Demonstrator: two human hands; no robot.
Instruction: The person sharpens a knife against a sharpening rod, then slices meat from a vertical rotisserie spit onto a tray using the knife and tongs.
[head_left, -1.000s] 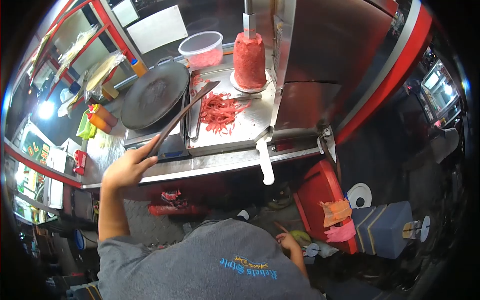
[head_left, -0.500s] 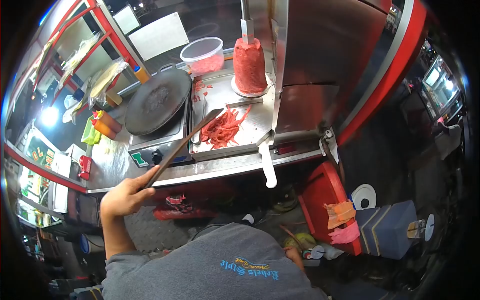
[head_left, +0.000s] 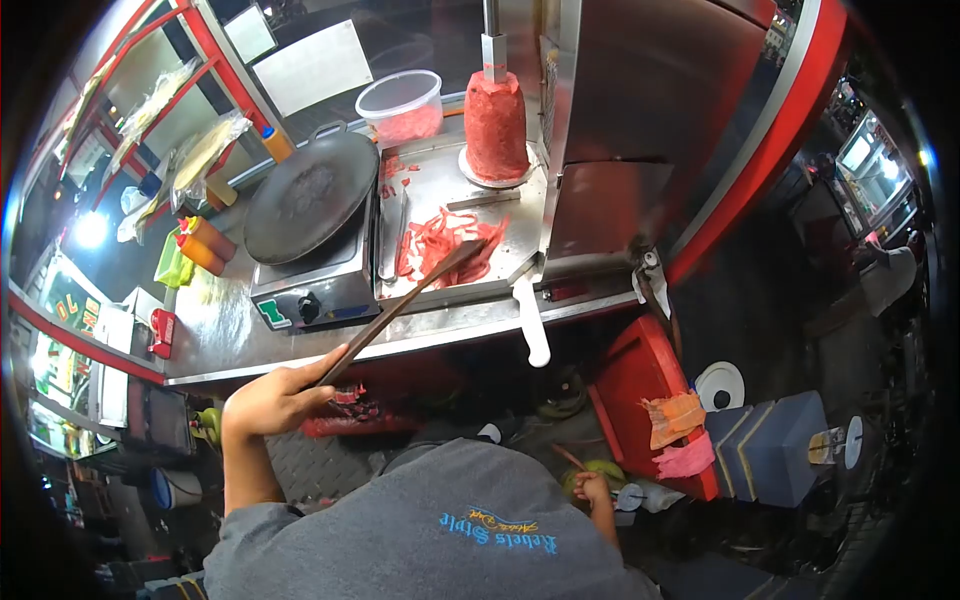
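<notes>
My left hand (head_left: 278,398) is closed around the handle of a long wooden spatula (head_left: 400,305). The spatula's flat tip lies over a pile of red meat strips (head_left: 430,245) on the steel tray (head_left: 420,195). Beside the pile, tongs (head_left: 393,240) rest along the tray's left side. A white-handled knife (head_left: 532,322) lies at the front right corner, its handle overhanging the edge. Low on the right, my right hand (head_left: 594,488) has curled fingers near a thin stick (head_left: 568,457); I cannot tell what they hold.
A cone of raw meat (head_left: 495,130) stands on a vertical spit behind the tray. To the left, a dark round griddle (head_left: 312,200) sits on a stove (head_left: 320,290). Sauce bottles (head_left: 205,247) and a clear tub (head_left: 402,108) are nearby. Below right is a red panel (head_left: 640,390) with cloths.
The spatula tip has moved right and down across the meat, and the strips lie differently. My left hand has shifted slightly right. My right hand has come up further into view.
</notes>
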